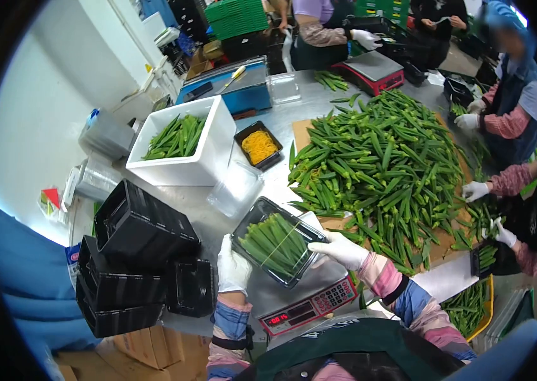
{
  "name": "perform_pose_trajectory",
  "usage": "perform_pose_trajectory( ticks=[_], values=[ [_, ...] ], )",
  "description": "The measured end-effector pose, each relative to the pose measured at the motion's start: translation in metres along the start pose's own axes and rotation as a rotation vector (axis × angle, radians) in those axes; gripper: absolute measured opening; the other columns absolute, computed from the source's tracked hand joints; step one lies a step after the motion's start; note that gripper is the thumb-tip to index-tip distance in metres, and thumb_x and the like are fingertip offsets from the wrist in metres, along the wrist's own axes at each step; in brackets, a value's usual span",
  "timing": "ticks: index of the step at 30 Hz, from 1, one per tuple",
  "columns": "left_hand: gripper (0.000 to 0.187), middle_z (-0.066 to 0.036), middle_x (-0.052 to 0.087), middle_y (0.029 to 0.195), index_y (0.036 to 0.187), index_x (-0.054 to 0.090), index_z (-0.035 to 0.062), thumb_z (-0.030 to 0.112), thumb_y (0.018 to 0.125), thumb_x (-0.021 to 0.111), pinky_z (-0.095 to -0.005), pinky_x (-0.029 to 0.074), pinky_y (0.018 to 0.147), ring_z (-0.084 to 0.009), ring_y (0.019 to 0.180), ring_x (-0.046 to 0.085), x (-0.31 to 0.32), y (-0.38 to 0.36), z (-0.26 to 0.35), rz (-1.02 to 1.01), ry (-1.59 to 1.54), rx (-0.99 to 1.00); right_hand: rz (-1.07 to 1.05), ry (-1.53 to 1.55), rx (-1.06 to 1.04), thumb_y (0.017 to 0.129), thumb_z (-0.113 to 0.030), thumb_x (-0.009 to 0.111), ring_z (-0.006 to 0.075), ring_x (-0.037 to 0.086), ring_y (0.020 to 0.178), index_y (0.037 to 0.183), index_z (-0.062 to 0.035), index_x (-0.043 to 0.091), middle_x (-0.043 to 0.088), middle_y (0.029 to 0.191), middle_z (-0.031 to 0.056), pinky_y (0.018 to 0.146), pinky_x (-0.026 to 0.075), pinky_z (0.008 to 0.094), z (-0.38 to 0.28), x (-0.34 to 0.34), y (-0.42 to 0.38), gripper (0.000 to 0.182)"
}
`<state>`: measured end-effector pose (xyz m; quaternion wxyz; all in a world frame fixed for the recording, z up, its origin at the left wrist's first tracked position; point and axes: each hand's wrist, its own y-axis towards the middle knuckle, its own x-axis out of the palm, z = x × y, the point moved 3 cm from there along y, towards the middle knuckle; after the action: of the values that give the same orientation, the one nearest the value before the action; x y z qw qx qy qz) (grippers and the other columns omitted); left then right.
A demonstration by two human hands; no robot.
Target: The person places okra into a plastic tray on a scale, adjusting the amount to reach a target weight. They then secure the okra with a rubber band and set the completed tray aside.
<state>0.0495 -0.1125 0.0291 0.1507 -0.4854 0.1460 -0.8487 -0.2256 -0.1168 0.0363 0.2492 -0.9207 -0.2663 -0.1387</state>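
Between my two white-gloved hands is a black tray of okra (273,244) under a clear lid, with a thin yellow band across it. My left hand (234,264) grips its left edge, and my right hand (341,248) pinches its right edge, thumb on top. The tray is tilted above a digital scale (310,309) with lit red digits. Just behind it lies a clear plastic lid (237,188). A small black tray of yellow rubber bands (260,147) sits farther back. To the right a large okra heap (386,162) covers a cardboard sheet.
Stacked black trays (145,219) stand left of my left hand. Behind them is a white foam box (173,166) with okra inside. A second red scale (370,68) stands at the back. Co-workers' gloved hands (475,191) handle okra along the right side. A yellow crate (489,298) holds okra lower right.
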Motion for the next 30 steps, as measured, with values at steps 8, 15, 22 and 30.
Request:
perform_pose_trajectory(
  ticks=[8,15,22,30],
  values=[
    [0.044,-0.019,0.054,0.134,0.136,0.049,0.0007,0.03,0.104,0.056,-0.0549,0.046,0.104,-0.0348,0.126,0.053,-0.013,-0.026,0.047,0.061,0.242,0.078,0.177,0.345,0.016,0.095,-0.023,0.063,0.0259,0.071,0.09,0.115,-0.0016,0.062,0.069,0.105,0.012,0.078,0.061,0.0421,-0.026,-0.066,0.081,0.029],
    [0.033,-0.008,0.065,0.116,0.129,0.059,0.0064,0.026,0.103,0.059,-0.0352,0.054,0.086,-0.0177,0.099,0.064,-0.035,-0.072,0.116,0.361,0.594,0.53,0.465,0.388,-0.356,0.093,-0.016,0.068,0.0243,0.065,0.101,0.115,-0.0038,0.063,0.064,0.109,0.0094,0.083,0.058,0.0437,-0.071,-0.154,0.207,0.027],
    [0.032,-0.006,0.065,0.116,0.128,0.06,0.0061,0.027,0.104,0.059,-0.0285,0.051,0.088,-0.013,0.099,0.064,-0.055,-0.078,0.138,0.572,0.795,0.63,0.778,0.091,-0.237,0.099,-0.025,0.064,0.0271,0.065,0.111,0.134,0.0015,0.056,0.062,0.13,0.0139,0.091,0.055,0.0387,-0.065,-0.168,0.223,0.045],
    [0.024,-0.01,0.068,0.121,0.119,0.066,-0.0032,0.011,0.102,0.058,-0.0293,0.044,0.104,-0.0173,0.113,0.061,-0.102,-0.028,0.123,0.359,1.302,0.491,0.701,-0.271,-0.248,0.101,-0.021,0.059,0.0161,0.072,0.09,0.118,-0.0005,0.069,0.073,0.109,0.0079,0.075,0.052,0.0267,0.021,-0.154,0.02,0.028]
  ],
)
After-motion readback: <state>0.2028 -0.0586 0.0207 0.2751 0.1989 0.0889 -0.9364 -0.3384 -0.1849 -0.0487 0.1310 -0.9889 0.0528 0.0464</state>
